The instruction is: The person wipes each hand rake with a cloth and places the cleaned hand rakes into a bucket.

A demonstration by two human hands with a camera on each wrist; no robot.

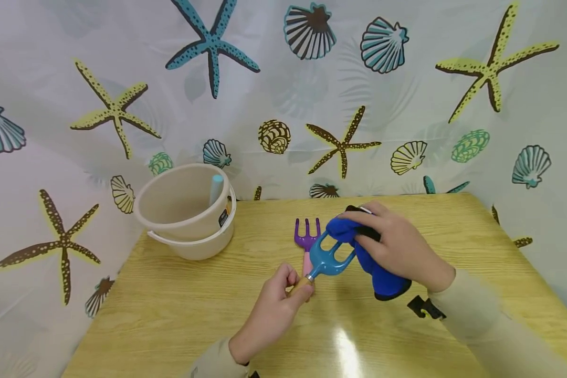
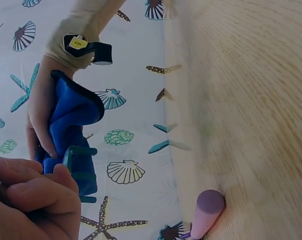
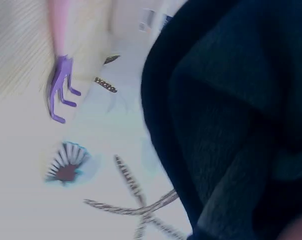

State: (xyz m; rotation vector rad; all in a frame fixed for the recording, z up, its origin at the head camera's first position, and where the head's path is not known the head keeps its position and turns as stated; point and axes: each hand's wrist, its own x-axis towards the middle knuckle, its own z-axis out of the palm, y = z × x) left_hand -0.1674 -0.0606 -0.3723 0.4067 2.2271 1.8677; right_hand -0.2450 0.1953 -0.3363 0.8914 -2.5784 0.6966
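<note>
My left hand [image 1: 279, 304] grips the wooden handle of a blue hand fork [image 1: 329, 261], whose tines point up and to the right. In my right hand [image 1: 397, 241] is a blue cloth [image 1: 387, 281] with black edging, bunched over the tips of the tines. The left wrist view shows the cloth [image 2: 73, 120] hanging behind the fork's tines [image 2: 83, 175]. Beneath the blue fork, a purple hand fork [image 1: 306, 240] with a pink handle lies on the table. In the right wrist view the cloth [image 3: 216, 115] fills much of the picture.
On the table's [image 1: 170, 315] back left stands a cream bucket [image 1: 184, 231] with its handle lowered and a light blue stick-like end [image 1: 216, 188] inside it. A curtain [image 1: 264, 68] printed with starfish and shells hangs behind the table and along its sides.
</note>
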